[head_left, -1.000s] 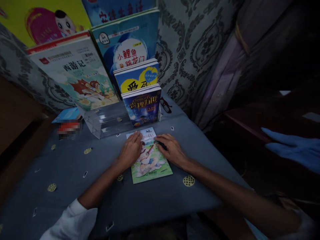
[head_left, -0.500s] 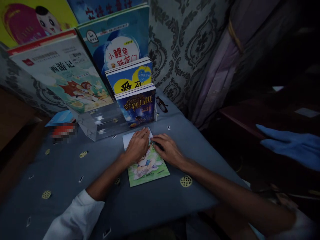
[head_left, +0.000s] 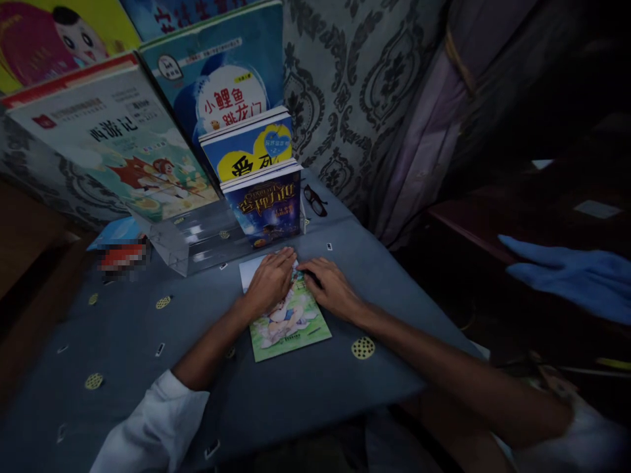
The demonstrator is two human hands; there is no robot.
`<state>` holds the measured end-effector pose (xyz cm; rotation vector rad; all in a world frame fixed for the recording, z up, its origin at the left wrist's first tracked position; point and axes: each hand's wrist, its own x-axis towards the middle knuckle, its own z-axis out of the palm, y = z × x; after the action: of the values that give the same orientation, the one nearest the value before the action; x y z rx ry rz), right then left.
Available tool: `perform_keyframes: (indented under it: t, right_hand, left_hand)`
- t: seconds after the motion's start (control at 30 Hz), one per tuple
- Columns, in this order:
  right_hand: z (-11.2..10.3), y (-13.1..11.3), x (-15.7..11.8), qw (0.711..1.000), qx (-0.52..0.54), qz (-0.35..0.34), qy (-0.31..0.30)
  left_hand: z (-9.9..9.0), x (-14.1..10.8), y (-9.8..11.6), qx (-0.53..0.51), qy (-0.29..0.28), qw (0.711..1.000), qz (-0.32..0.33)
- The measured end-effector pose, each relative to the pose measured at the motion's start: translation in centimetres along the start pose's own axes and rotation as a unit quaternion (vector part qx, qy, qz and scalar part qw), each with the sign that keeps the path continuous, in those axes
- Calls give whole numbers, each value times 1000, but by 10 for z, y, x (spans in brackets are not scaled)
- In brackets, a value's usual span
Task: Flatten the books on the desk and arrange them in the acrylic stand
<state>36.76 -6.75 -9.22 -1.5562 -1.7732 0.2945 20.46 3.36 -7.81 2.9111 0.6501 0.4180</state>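
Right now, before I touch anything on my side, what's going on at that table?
A person has both hands at a book lying closed, cover up, on the table. The left hand is spread flat over its upper part; the right hand is at its right edge, fingers bent. Whether that hand holds something dark, I can't tell. Just beyond, a clear stand holds several upright books, and glasses lie near its right end.

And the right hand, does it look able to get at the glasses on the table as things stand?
Probably yes: I see nothing in the way on the table between the right hand, at the flat book, and the glasses near the book stand. A reach forward would likely do.
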Motion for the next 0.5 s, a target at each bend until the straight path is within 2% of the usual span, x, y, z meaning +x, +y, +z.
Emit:
perform_keyframes:
  t: [0.13, 0.27, 0.5]
  right_hand:
    - [-2, 3, 1, 999, 17, 27, 29]
    - [-3, 7, 3, 995, 84, 46, 32]
    - [-4, 6, 4, 986, 140, 81, 31]
  left_hand:
    - [0, -6, 6, -15, 12, 1000, 17]
    - [1, -13, 12, -24, 29, 999, 25]
    - [-4, -30, 25, -36, 14, 999, 34]
